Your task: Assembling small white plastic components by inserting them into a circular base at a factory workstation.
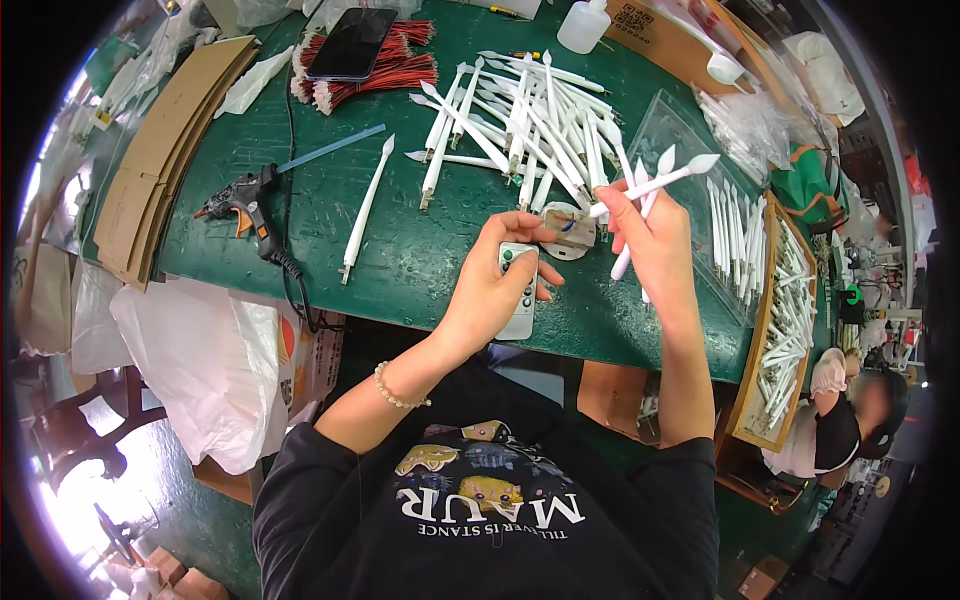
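My left hand (492, 288) is closed around a white remote control (516, 326) near the table's front edge, with the thumb over its buttons. Its forefinger reaches to a round, pale disc (568, 240) with a bit of blue on it. Just right of the disc, my right hand (652, 238) grips several white flame-tipped candle sticks (688, 168), which fan out at different angles. Where their lower ends meet the palm is partly hidden. Beyond both hands lies a loose pile of similar candle sticks (520, 115), some with bare metal ends. One single candle stick (369, 208) rests apart on the left.
A hot glue gun (250, 205) with its cable lies left, near stacked cardboard (165, 165). Red wire bundles (405, 65) carry a phone (350, 45). Right are a clear tray (655, 115) and a wooden box (745, 415) of white sticks. Another person (835, 425) sits far right.
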`<state>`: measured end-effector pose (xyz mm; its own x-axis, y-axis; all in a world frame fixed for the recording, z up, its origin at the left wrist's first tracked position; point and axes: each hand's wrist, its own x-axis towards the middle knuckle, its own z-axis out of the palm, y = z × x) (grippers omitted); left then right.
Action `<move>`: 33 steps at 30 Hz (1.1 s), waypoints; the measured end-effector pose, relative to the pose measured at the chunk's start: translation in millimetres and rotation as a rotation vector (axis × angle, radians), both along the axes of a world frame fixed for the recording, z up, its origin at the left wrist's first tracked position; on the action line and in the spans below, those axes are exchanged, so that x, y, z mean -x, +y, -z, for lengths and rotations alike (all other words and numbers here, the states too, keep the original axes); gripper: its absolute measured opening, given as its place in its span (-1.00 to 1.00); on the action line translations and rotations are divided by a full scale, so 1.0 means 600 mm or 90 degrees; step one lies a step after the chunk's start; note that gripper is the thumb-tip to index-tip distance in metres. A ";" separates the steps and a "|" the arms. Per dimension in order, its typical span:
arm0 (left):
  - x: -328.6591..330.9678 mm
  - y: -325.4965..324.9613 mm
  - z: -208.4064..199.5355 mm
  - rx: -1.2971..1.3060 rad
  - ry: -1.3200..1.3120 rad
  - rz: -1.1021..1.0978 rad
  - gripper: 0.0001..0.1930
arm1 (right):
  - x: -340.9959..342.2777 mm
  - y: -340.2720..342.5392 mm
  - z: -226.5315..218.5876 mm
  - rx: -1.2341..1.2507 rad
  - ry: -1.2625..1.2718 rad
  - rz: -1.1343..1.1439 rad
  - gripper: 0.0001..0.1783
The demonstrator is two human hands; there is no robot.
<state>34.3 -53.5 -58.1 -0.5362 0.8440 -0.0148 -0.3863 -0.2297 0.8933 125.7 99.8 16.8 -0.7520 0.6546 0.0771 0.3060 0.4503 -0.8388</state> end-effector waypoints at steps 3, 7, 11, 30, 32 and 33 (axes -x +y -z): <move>0.000 -0.002 0.000 0.009 0.004 -0.004 -0.67 | 0.005 -0.002 0.003 0.006 -0.013 -0.005 -0.69; -0.002 0.000 -0.002 0.013 0.002 -0.006 -0.66 | 0.009 0.000 0.006 -0.002 -0.021 -0.007 -0.68; -0.002 -0.001 0.001 0.013 0.011 -0.006 -0.67 | 0.015 -0.002 0.006 0.004 -0.029 -0.009 -0.67; -0.001 -0.004 -0.006 0.022 -0.003 0.006 -0.65 | 0.021 -0.005 -0.003 -0.035 -0.062 -0.042 -0.63; -0.001 -0.003 -0.006 0.024 -0.004 0.008 -0.65 | 0.021 -0.005 -0.003 -0.033 -0.062 -0.045 -0.62; -0.002 -0.003 -0.005 0.022 -0.005 0.010 -0.65 | 0.021 -0.004 -0.002 -0.031 -0.061 -0.046 -0.62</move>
